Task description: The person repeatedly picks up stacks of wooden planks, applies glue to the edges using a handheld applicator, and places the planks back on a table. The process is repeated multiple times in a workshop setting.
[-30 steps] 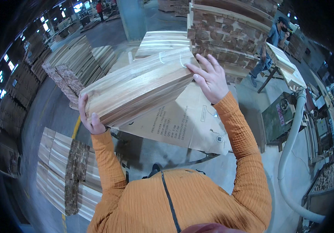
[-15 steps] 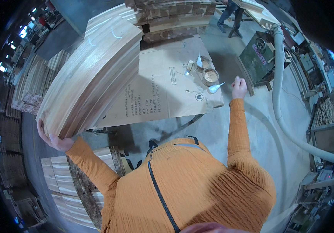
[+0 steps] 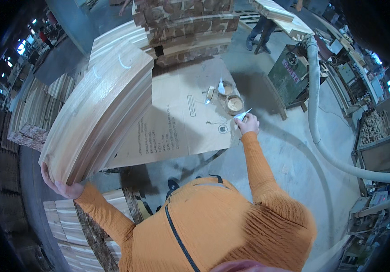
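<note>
My left hand point(image 3: 61, 186) grips the near end of a large pale wooden panel point(image 3: 99, 113) that is tipped up on edge, leaning over a table covered with brown cardboard point(image 3: 181, 122). My right hand point(image 3: 248, 123) is stretched out to the cardboard's right edge and is closed on a small putty knife point(image 3: 242, 115) with a pale blade. Just beyond it sits a round tub of tan filler point(image 3: 234, 104), with a second putty knife point(image 3: 221, 87) resting by another small tub.
Stacks of wooden boards point(image 3: 190, 27) stand behind the table and more boards point(image 3: 68, 231) lie at my lower left. A green machine point(image 3: 290, 72) with a thick white hose point(image 3: 322, 140) is on the right. Another person point(image 3: 260, 27) stands at the back.
The panel, first held flat in both hands, has been tipped up on edge in my left hand. My right hand let go of it, reached to the cardboard's right side and took the putty knife.
</note>
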Demonstrator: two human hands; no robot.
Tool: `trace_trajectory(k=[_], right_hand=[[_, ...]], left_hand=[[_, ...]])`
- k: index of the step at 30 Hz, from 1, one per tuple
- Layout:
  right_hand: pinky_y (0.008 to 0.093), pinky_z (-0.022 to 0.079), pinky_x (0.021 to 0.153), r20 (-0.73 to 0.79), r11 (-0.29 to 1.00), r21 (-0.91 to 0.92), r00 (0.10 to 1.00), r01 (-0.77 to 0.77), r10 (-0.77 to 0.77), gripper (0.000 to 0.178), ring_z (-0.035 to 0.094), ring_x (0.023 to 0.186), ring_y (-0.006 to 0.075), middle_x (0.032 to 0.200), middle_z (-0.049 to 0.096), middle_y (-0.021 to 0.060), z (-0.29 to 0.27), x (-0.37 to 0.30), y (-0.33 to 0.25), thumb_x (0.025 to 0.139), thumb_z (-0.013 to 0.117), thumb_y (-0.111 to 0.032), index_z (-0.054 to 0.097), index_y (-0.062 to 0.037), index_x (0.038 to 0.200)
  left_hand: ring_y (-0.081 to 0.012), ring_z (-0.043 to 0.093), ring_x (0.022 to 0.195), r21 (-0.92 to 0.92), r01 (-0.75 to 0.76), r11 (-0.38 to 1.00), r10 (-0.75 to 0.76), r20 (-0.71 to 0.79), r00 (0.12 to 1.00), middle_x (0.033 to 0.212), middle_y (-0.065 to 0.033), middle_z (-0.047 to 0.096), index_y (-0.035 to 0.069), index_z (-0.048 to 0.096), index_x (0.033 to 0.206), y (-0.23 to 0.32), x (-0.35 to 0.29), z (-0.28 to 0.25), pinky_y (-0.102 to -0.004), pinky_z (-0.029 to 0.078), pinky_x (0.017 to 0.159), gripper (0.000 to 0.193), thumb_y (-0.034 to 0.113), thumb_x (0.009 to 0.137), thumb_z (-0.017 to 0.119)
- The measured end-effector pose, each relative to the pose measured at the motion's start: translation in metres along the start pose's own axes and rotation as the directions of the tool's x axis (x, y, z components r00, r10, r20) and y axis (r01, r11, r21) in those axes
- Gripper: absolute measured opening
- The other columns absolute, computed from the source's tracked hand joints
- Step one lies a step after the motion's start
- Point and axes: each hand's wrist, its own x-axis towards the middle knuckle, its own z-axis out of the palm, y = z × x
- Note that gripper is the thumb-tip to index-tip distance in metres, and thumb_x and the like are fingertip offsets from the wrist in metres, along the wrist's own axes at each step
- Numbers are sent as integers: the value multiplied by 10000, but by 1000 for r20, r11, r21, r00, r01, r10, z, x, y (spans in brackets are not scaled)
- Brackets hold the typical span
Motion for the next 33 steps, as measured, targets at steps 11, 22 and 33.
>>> trace_trajectory(k=[11, 22, 33], right_hand=[[410, 385, 918, 63, 986, 117, 992, -118, 111, 451, 483, 1062, 287, 1143, 521, 131, 23, 11, -8, 582, 745, -429, 673, -56, 827], [250, 472, 669, -158, 338, 878, 871, 340, -464, 163, 565, 710, 116, 836, 596, 43, -51, 42, -106, 841, 627, -111, 549, 11, 917], [179, 409, 534, -226, -112, 964, 527, 241, -819, 199, 511, 608, 38, 744, 588, 10, -103, -63, -366, 841, 644, -169, 573, -4, 929]], left_hand=[[-335, 467, 1157, 29, -75, 997, 74, 44, 996, 1242, -252, 457, -131, 432, 1187, -1, 0, -11, -434, 373, 978, 558, 309, 880, 278], [-279, 433, 1191, -167, 27, 986, -26, 5, 1000, 1230, -199, 496, -98, 477, 1192, -9, 8, -9, -382, 296, 1018, 572, 276, 762, 434], [-287, 421, 1201, -95, 33, 995, -31, 22, 999, 1208, -183, 513, -72, 509, 1168, -12, 20, -8, -383, 265, 1035, 537, 256, 750, 432]])
